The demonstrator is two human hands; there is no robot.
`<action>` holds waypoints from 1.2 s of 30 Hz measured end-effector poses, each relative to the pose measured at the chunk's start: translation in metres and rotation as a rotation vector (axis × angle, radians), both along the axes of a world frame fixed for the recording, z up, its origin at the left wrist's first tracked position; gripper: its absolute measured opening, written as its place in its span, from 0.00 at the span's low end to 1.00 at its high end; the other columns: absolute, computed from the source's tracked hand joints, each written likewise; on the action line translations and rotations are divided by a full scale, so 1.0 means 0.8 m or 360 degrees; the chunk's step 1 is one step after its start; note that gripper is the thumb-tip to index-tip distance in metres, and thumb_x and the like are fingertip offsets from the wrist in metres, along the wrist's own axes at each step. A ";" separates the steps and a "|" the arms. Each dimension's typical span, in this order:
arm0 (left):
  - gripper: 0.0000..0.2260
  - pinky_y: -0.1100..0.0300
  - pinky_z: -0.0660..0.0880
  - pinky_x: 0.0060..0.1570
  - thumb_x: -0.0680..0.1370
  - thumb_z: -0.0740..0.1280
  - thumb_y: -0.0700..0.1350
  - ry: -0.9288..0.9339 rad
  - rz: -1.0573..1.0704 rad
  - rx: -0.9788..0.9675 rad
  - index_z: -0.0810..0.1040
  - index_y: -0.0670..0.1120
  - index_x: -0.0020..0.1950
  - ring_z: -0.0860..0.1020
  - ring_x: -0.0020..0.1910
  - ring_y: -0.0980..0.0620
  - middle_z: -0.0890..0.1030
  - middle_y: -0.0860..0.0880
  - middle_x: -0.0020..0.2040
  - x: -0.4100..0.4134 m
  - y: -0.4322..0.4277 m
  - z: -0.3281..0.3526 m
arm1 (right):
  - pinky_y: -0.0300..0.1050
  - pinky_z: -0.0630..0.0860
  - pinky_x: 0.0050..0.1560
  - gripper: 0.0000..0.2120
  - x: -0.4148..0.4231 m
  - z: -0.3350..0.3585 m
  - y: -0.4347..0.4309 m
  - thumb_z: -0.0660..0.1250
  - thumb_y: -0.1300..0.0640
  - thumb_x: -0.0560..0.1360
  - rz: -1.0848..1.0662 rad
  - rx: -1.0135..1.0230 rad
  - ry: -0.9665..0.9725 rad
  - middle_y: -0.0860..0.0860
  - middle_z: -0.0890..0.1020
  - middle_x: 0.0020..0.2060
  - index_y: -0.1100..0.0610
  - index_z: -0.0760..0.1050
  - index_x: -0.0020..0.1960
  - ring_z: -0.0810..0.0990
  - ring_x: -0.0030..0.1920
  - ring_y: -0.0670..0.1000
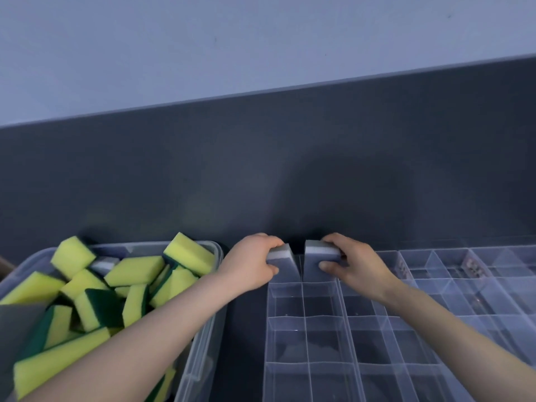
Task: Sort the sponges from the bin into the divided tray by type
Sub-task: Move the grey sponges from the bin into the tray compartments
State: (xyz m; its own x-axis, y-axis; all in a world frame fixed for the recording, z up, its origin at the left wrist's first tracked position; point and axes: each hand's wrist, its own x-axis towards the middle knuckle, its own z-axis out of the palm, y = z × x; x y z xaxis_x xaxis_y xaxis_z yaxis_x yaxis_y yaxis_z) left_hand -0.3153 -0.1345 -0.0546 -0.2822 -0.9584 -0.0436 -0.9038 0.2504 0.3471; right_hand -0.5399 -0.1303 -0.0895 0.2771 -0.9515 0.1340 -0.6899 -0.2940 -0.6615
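A clear plastic bin [200,364] at the left holds several yellow-and-green sponges [136,269] and a grey-and-white one [104,264]. A clear divided tray [327,317] lies to its right. My left hand [252,261] grips a grey-and-white sponge [285,266] standing on edge in the far left compartment of the tray. My right hand [355,264] grips a second grey-and-white sponge [314,261] in the compartment beside it. The two sponges stand close together, a thin divider between them.
Everything rests on a dark grey tabletop [261,175] that ends at a pale wall [261,39]. More clear compartments [464,274] stretch off to the right, a few with small dark items inside. A grey sponge corner [17,323] shows at the left edge.
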 end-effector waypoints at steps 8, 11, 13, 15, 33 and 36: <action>0.16 0.59 0.74 0.48 0.73 0.69 0.40 -0.0239 -0.0080 0.0115 0.79 0.49 0.60 0.77 0.53 0.48 0.80 0.50 0.54 -0.018 -0.017 -0.002 | 0.42 0.68 0.41 0.10 0.006 0.010 -0.016 0.68 0.56 0.70 -0.0016 0.0029 0.0338 0.49 0.79 0.46 0.53 0.77 0.52 0.78 0.47 0.52; 0.17 0.56 0.75 0.50 0.72 0.69 0.40 -0.0251 -0.0082 0.0125 0.79 0.49 0.60 0.77 0.53 0.48 0.80 0.50 0.54 -0.022 -0.016 -0.009 | 0.43 0.71 0.43 0.11 0.013 0.006 -0.017 0.66 0.55 0.71 0.0024 0.0096 0.0532 0.51 0.80 0.48 0.53 0.76 0.53 0.78 0.50 0.54; 0.17 0.57 0.75 0.51 0.72 0.69 0.39 -0.0244 -0.0074 0.0120 0.79 0.49 0.61 0.77 0.54 0.48 0.80 0.49 0.55 -0.022 -0.015 -0.015 | 0.46 0.75 0.48 0.11 0.018 0.001 -0.015 0.65 0.55 0.72 0.0029 0.0137 0.0643 0.52 0.79 0.50 0.54 0.76 0.55 0.77 0.52 0.55; 0.16 0.55 0.76 0.52 0.73 0.68 0.38 -0.0232 -0.0051 0.0106 0.79 0.47 0.60 0.77 0.54 0.47 0.80 0.49 0.55 -0.023 -0.014 -0.021 | 0.48 0.76 0.49 0.11 0.022 -0.003 -0.014 0.64 0.56 0.73 -0.0001 0.0146 0.0672 0.52 0.79 0.50 0.55 0.76 0.54 0.77 0.52 0.56; 0.25 0.54 0.73 0.59 0.74 0.70 0.50 0.0074 0.0116 -0.0257 0.69 0.54 0.70 0.74 0.62 0.50 0.75 0.51 0.64 0.033 0.049 0.018 | 0.38 0.70 0.55 0.20 0.057 0.044 0.035 0.71 0.58 0.72 0.0070 -0.0411 0.0411 0.48 0.80 0.56 0.53 0.75 0.64 0.77 0.58 0.52; 0.20 0.55 0.75 0.55 0.74 0.69 0.51 0.0139 0.0192 -0.0363 0.74 0.56 0.65 0.77 0.57 0.54 0.77 0.56 0.60 0.068 0.077 0.030 | 0.38 0.70 0.52 0.19 0.086 0.055 0.049 0.72 0.62 0.69 0.0131 -0.0428 0.0297 0.48 0.82 0.52 0.54 0.79 0.60 0.79 0.54 0.52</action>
